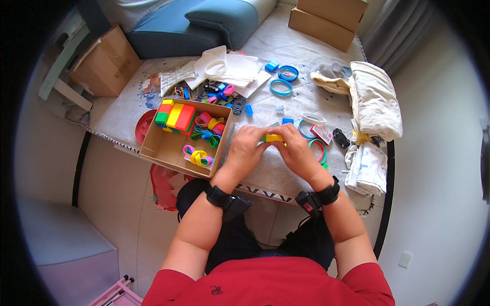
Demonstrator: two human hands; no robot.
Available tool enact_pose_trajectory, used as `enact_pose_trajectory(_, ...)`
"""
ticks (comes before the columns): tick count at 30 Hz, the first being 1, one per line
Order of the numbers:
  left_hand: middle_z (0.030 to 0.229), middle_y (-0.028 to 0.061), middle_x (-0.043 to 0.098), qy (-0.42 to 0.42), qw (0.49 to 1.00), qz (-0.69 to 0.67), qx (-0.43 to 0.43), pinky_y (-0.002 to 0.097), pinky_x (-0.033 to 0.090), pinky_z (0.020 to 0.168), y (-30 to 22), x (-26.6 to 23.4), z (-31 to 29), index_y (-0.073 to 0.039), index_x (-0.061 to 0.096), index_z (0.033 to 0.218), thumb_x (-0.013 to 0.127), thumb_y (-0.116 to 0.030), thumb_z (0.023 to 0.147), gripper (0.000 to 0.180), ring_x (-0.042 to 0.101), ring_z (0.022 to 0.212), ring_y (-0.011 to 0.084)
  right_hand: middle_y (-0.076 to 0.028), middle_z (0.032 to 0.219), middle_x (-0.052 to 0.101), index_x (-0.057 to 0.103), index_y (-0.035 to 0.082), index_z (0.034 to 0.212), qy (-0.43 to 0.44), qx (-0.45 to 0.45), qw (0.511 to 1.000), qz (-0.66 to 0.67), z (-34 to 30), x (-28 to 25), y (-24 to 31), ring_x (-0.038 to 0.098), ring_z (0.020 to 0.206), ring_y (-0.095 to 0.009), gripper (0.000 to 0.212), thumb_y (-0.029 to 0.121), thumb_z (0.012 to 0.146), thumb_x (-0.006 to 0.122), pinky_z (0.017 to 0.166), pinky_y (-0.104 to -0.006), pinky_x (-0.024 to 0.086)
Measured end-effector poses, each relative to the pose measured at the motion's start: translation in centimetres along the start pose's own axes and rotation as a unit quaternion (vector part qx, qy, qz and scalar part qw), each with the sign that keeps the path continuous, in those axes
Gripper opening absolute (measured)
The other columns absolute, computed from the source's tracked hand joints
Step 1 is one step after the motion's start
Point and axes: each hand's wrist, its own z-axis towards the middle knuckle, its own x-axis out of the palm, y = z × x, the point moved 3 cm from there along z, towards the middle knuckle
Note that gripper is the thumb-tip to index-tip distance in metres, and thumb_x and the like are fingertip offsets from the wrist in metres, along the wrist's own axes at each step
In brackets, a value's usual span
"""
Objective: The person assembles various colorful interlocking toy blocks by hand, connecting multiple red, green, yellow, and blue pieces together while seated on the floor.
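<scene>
In front of me, at the near side of the covered table, both hands meet around a small yellow toy building brick (274,138), with a bit of green showing at its left end. My left hand (245,152) pinches the left end, and my right hand (297,153) grips the right. Fingers hide much of the piece. Left of my left hand stands an open cardboard box (166,150). Inside it are stacked red, yellow and green bricks (176,116) and bundles of coloured wristbands (205,134). A blue brick (288,121) lies just beyond my right hand.
Loose wristbands (281,87), a red-and-white small box (321,134) and a black toy car (341,138) lie to the right. Folded cream cloth (375,102) covers the right edge. White papers (235,69) and mixed toys (220,93) sit behind the box. A red basin (168,188) stands below the table.
</scene>
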Motion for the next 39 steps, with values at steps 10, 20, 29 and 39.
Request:
enact_pose_trajectory(10, 0.099, 0.0193, 0.066, -0.048, 0.982, -0.064, -0.168, 0.0417, 0.049, 0.08, 0.6, 0.3, -0.3, -0.001, 0.053, 0.115, 0.059, -0.021, 0.098, 0.027, 0.064, 0.092, 0.0363, -0.017, 0.104, 0.064, 0.064, 0.0, 0.107, -0.048, 0.096, 0.989, -0.102, 0.3, -2.2, -4.5, 0.057, 0.102, -0.034, 0.028, -0.006, 0.082, 0.054, 0.092, -0.0421, 0.045)
enact_pose_trajectory(20, 0.099, 0.0176, 0.065, -0.035, 0.998, -0.053, -0.03, 0.0398, 0.049, 0.081, 0.0, 0.2, 0.2, -0.003, 0.053, 0.112, 0.067, -0.014, 0.089, 0.029, 0.063, 0.092, 0.0353, -0.015, 0.096, 0.065, 0.068, 0.005, 0.107, 0.03, 0.043, 0.978, -0.203, 1.1, -0.8, -6.3, 0.059, 0.096, -0.033, 0.034, -0.006, 0.077, 0.056, 0.088, -0.0404, 0.047)
enact_pose_trajectory(29, 0.105, 0.0178, 0.064, 0.026, 0.991, -0.108, -0.073, 0.0378, 0.052, 0.081, -0.3, 1.2, -0.6, -0.004, 0.052, 0.118, 0.069, -0.009, 0.088, 0.034, 0.065, 0.095, 0.0331, -0.011, 0.093, 0.061, 0.068, 0.008, 0.102, 0.014, 0.061, 0.993, -0.102, -2.1, -1.7, -3.7, 0.059, 0.092, -0.031, 0.029, -0.003, 0.077, 0.059, 0.082, -0.0401, 0.047)
enact_pose_trajectory(39, 0.099, 0.027, 0.061, 0.009, 0.974, -0.196, -0.11, 0.0511, 0.047, 0.076, 0.8, 1.9, -1.0, -0.006, 0.046, 0.117, 0.064, -0.011, 0.09, 0.033, 0.058, 0.095, 0.0483, -0.01, 0.092, 0.063, 0.065, 0.007, 0.095, 0.037, -0.006, 0.965, -0.26, -2.2, -0.4, -2.7, 0.058, 0.09, -0.029, 0.018, 0.007, 0.078, 0.058, 0.08, -0.0406, 0.046)
